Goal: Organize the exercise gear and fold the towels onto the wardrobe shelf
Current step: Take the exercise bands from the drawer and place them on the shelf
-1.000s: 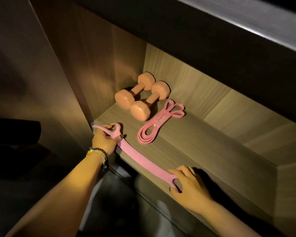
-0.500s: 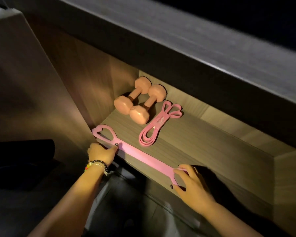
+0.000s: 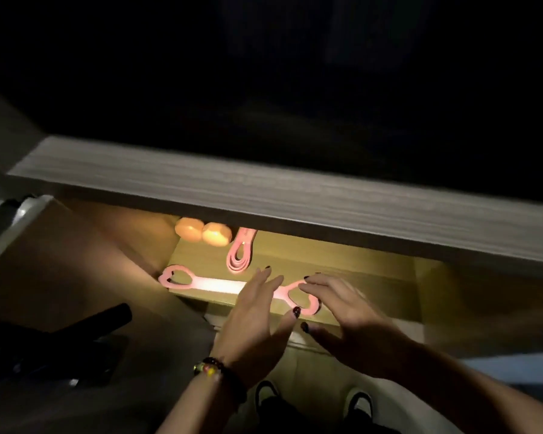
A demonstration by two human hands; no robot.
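Lying flat along the shelf's [image 3: 295, 300] front edge, the pink rubbery strap [image 3: 215, 284] ran left-right, heart-shaped loops at both ends. Both hands, left [image 3: 254, 317] and right [image 3: 347, 319], hovered over its right end, fingers spread, gripping nothing. Behind it sat dumbbells [image 3: 203, 234] and a coiled band [image 3: 239, 255].

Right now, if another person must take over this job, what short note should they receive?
Left hand: open, fingers straight over the flat pink band, gripping nothing.
Right hand: open, fingers spread over the band's right loop.
Things: the band lies along the front edge of the shelf; the coiled pink band and two dumbbells sit behind it, partly hidden by the board above.
Done: exercise gear is on the shelf.
Left: fold the towels; none are in view.
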